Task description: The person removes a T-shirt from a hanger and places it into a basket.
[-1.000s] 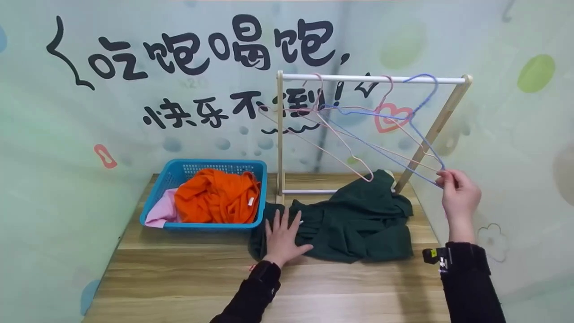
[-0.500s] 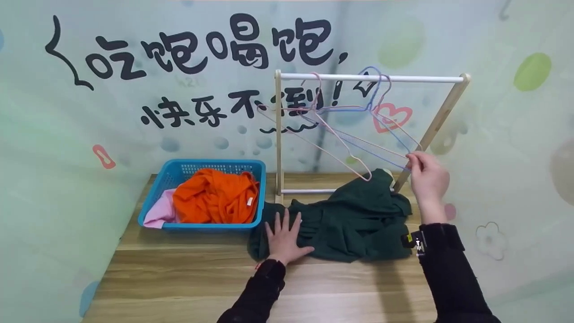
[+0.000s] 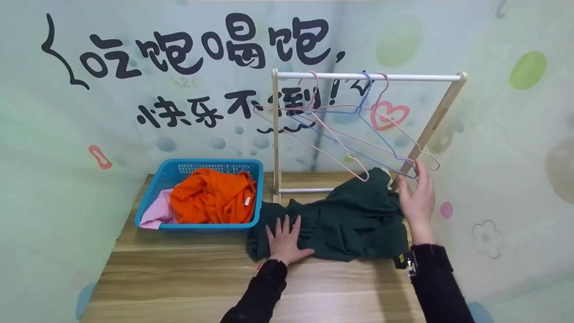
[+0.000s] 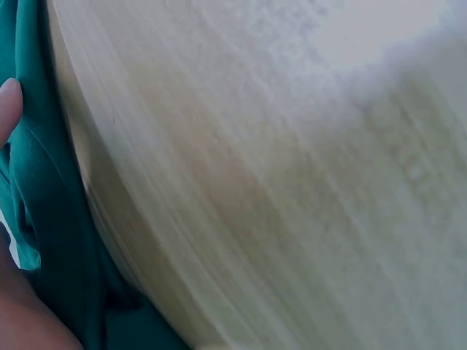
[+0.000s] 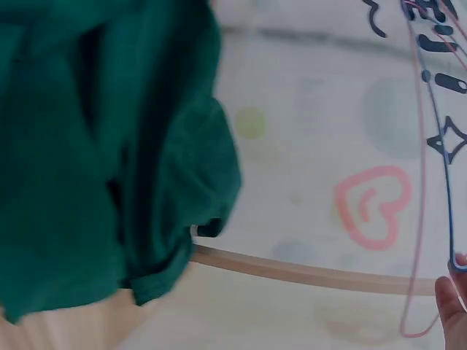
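A dark green garment (image 3: 354,224) lies spread on the table in front of the drying rack. On its left part my left hand (image 3: 287,242) rests flat with fingers spread; the left wrist view catches only bits of this hand at its left edge. A blue wire hanger (image 3: 379,130) hangs by its hook on the rack's white rod (image 3: 332,76), between two pink hangers (image 3: 343,143). My right hand (image 3: 419,202) is at the blue hanger's lower right corner, its fingers fairly straight and touching the wire. In the right wrist view that corner meets the fingertips (image 5: 446,295).
A blue basket (image 3: 197,226) left of the garment holds an orange cloth (image 3: 210,197) and a pink cloth (image 3: 158,211). The rack's wooden right post (image 3: 439,116) slants down behind my right hand. A printed wall (image 3: 202,134) stands behind the wooden table (image 3: 179,278).
My right hand has moved left with the blue hanger and its fingers have loosened from a pinch. The hanger's hook has come onto the rod. The left hand has stayed on the garment.
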### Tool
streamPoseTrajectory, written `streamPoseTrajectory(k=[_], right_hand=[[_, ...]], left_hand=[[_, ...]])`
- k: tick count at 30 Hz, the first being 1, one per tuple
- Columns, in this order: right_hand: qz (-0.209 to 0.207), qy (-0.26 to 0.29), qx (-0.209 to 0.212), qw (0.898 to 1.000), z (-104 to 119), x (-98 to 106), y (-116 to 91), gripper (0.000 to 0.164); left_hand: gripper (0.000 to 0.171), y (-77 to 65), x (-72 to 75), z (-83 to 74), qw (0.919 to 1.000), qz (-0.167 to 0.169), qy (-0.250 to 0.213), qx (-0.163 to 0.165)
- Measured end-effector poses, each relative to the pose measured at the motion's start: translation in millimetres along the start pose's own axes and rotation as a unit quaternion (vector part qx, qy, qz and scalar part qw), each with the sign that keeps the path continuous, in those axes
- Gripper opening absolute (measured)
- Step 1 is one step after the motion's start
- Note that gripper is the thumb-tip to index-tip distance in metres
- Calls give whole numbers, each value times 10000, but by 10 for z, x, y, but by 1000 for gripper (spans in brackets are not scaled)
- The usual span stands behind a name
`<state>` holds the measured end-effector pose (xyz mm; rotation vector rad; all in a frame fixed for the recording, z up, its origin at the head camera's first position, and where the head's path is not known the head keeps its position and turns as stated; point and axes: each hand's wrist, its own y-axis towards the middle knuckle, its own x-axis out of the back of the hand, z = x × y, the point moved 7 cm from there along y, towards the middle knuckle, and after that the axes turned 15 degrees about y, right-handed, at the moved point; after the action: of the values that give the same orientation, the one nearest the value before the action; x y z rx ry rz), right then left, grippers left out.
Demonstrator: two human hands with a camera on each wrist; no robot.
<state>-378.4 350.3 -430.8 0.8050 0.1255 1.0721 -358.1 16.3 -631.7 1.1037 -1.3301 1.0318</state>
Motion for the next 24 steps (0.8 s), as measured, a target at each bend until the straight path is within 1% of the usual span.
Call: streamPoseTrajectory(k=[3,5,7,12,16,18,20,24], right_hand=[[21,146,135,9998,-149,-58,-228,61],[199,163,204,9995,-260,-120,-385,64],[426,107,181,9989,-371,-181,-533,67],[912,-167,-44,9957,-586,-288,-820,70],[1246,-426,-248,9910,-666,-345,-972,71],[1422,-586,-340,9875,-695,-373,-1041,71],[1601,-759,-403,9834,-721,-403,-1111,72],[1951,-1010,-439,9746,-765,-474,-1251,74]], left_hand=[[109,-7,-29,5,10000,29,18,27],[109,-14,-43,4,10000,-25,49,28],[109,-18,-59,5,9999,-76,100,31],[107,-21,-82,23,9993,-268,214,127],[103,-31,-105,37,9991,-248,117,333],[96,-41,-116,34,9988,-203,31,443],[86,-54,-108,26,9983,-236,-44,531],[61,-90,-53,14,9967,-531,-99,613]])
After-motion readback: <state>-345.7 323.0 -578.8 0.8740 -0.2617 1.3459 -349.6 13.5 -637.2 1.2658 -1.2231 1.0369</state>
